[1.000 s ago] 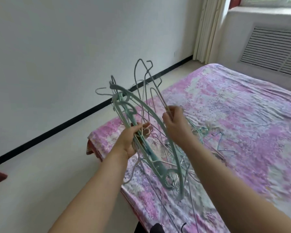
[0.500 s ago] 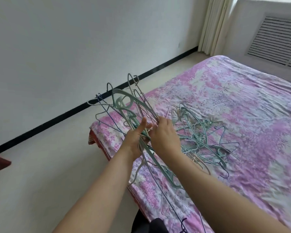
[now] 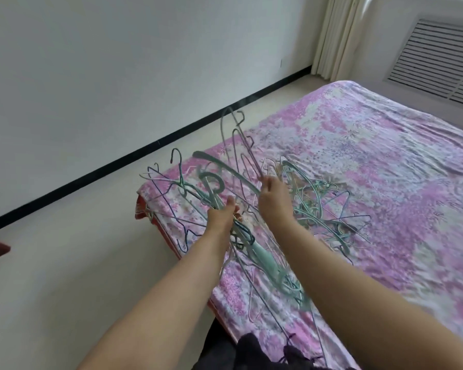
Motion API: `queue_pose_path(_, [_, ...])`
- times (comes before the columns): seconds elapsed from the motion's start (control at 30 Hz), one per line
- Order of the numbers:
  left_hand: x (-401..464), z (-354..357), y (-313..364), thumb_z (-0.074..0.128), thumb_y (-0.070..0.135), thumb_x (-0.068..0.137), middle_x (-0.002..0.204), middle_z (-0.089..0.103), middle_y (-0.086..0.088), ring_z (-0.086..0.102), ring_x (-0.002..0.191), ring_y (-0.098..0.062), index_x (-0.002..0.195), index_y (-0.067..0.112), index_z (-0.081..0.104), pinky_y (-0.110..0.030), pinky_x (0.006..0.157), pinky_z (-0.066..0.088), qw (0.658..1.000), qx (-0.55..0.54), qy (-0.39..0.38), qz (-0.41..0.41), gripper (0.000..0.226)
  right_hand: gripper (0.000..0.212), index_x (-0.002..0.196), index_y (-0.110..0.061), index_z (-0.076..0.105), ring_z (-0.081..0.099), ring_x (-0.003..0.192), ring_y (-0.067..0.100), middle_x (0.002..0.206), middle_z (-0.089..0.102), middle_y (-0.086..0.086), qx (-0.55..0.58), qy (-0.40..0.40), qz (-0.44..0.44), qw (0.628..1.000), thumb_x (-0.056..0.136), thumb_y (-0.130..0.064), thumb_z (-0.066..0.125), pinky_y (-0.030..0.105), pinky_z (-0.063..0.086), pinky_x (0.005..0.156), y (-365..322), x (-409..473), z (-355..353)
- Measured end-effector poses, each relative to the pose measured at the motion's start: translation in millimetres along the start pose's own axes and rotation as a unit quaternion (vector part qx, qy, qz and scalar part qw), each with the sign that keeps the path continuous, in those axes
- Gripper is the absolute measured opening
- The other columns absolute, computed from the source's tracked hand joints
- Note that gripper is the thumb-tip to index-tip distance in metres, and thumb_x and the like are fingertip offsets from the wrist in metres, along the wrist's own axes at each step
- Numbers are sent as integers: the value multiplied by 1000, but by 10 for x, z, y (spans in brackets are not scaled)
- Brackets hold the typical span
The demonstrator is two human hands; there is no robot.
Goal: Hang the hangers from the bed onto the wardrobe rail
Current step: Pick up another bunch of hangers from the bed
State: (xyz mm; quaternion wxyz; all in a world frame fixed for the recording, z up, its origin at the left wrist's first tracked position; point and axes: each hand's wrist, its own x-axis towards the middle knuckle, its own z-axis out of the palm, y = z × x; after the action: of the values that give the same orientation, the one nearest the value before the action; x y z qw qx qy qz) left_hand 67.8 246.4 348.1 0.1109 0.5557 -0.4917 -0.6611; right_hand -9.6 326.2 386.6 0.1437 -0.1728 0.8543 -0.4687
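My left hand [image 3: 222,214] grips a bundle of green and blue hangers [image 3: 211,188] by their middle, above the near corner of the bed [image 3: 385,156], which has a pink flowered sheet. Their hooks fan out up and to the left. My right hand [image 3: 274,196] pinches thin wire hangers [image 3: 238,140] that stick upward, just right of the bundle. A tangled pile of teal and grey hangers [image 3: 324,209] lies on the sheet to the right of my hands. No wardrobe rail is in view.
A white wall with a black skirting board [image 3: 171,134] runs along the left. Pale floor [image 3: 64,249] lies between wall and bed. A curtain [image 3: 334,36] and a slatted radiator cover [image 3: 439,57] stand at the far right. Dark cloth [image 3: 265,353] sits at the bottom edge.
My right hand has drawn away from the left hand and lifted thin wire hangers up out of the bundle. The left hand keeps its grip.
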Motion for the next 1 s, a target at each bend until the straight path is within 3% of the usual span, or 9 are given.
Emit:
queue_pose_path(0.07, [-21,14,7,60,70,76,106,71,-7,67,83,-22,125,3,55,-27,63,50,999,-22,-25,18,83,29,117,-10,60,54,70,16,94,63,5,37,3,22,999,101,-21,39,24,40,58,62,-15,13])
queue_pose_path(0.2, [219,-41,-108,72,86,36,131,60,-7,59,115,-32,129,10,56,-49,99,46,999,-3,-36,12,122,34,120,-7,60,41,55,9,74,53,-3,81,-14,86,993,102,-23,36,25,32,50,128,51,-81])
queue_pose_path(0.33, [-75,-87,22,66,79,49,91,72,-10,67,93,-31,93,6,71,-45,90,53,994,-55,-81,39,85,36,135,-9,48,60,79,18,99,63,7,43,-111,13,993,102,-13,35,29,48,67,5,-161,-10])
queue_pose_path(0.5, [-248,-15,30,69,72,46,98,72,-12,68,95,-32,90,5,68,-52,93,51,986,-103,-119,56,80,66,150,-15,22,54,111,28,131,48,13,-68,-97,40,992,88,2,38,41,47,89,54,-322,148])
queue_pose_path(0.6, [-233,-57,31,78,74,32,113,68,-18,67,100,-33,115,-1,62,-49,88,54,989,-90,-113,30,113,66,151,-8,10,31,137,31,151,26,16,-134,-147,30,979,94,-7,43,41,32,108,3,-414,238])
queue_pose_path(0.7, [-187,-123,63,89,59,38,145,43,-20,56,120,-34,151,3,18,-52,94,50,989,-87,-121,2,144,71,151,-7,-2,34,137,31,157,12,14,-176,-252,69,949,98,-13,44,40,33,108,-105,-399,314])
queue_pose_path(0.8, [-140,-145,115,86,35,67,141,47,-21,61,112,-32,150,2,10,-50,93,51,990,-83,-111,11,117,85,147,-4,-20,27,141,32,159,-2,15,-218,-317,22,923,96,-11,47,41,30,113,-127,-424,334])
queue_pose_path(0.9, [-60,-209,174,81,31,72,110,69,-19,70,90,-29,126,-3,55,-40,78,58,995,-54,-76,29,68,88,149,-1,-14,33,137,35,157,7,17,-192,-321,-68,925,92,-15,51,40,37,107,-110,-413,284])
queue_pose_path(1.0, [-36,-306,204,75,31,71,85,71,-13,65,72,-27,90,6,72,-34,64,54,999,-12,-33,33,32,82,151,-5,-4,42,131,30,154,24,15,-160,-346,-144,913,93,-23,52,36,40,98,-94,-403,218])
